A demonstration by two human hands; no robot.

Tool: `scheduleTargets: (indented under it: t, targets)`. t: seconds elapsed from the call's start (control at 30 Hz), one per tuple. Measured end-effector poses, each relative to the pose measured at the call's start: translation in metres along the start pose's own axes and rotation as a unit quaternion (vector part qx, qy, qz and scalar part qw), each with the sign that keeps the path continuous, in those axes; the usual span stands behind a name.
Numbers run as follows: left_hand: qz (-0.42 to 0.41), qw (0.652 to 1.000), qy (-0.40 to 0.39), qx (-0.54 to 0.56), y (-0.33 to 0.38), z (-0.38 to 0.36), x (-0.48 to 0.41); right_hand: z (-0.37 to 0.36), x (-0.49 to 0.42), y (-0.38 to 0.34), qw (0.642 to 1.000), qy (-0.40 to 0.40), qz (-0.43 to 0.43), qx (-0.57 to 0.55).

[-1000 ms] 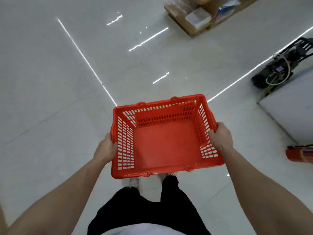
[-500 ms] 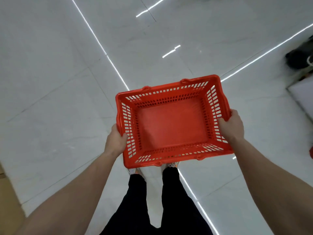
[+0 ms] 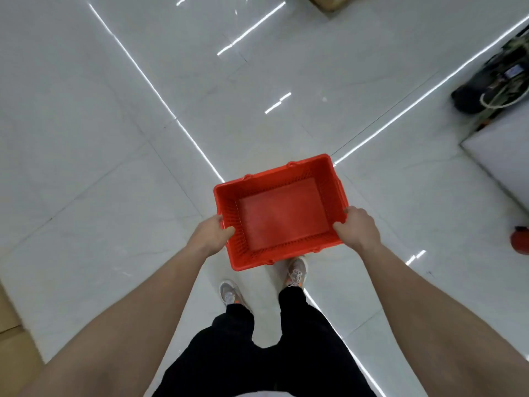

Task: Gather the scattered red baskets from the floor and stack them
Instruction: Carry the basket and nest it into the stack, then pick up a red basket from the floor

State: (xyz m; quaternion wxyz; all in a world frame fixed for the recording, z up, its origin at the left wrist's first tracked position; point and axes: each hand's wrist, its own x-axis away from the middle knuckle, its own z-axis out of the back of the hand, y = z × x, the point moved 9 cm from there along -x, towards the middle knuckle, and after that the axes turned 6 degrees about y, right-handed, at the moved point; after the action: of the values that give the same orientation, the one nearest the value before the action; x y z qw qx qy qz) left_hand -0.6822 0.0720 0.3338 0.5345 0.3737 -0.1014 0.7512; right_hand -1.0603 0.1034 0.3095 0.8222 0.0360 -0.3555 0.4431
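My left hand [image 3: 210, 234] and right hand [image 3: 357, 227] each grip a short wall of one empty red basket [image 3: 282, 213], held over the floor [image 3: 114, 196] ahead of my shoes [image 3: 296, 272]; no stack is visible, so I judge stacking not yet done.

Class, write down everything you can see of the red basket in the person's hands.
The red basket is a rectangular open-topped tub, plastic by its look, with slotted walls, a solid flat bottom and small lugs on its rim. It is empty, upright, and held above the white tiled floor. The left hand grips its left rim, the right hand its right rim, thumbs inside.
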Motion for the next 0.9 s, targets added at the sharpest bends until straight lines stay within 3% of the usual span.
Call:
scheduleTargets:
  t: [0.2,0.37,0.6,0.9]
  targets:
    - [-0.17,0.982,-0.011,-0.08,0.108,0.035,0.046,0.058,0.079,-0.018,0.992,0.04,0.04,0.109]
    - [-0.334,0.923,-0.031,-0.19,0.164,0.024,0.084,0.08,0.14,-0.001,0.991,0.089,-0.02,0.096]
    - [-0.516,0.783,-0.097,-0.334,0.186,-0.011,0.145,0.023,0.268,0.047,0.967,0.122,-0.221,-0.032]
    - [-0.67,0.568,-0.141,-0.457,0.136,-0.067,0.276,-0.117,0.489,0.056,0.864,0.174,-0.437,-0.181]
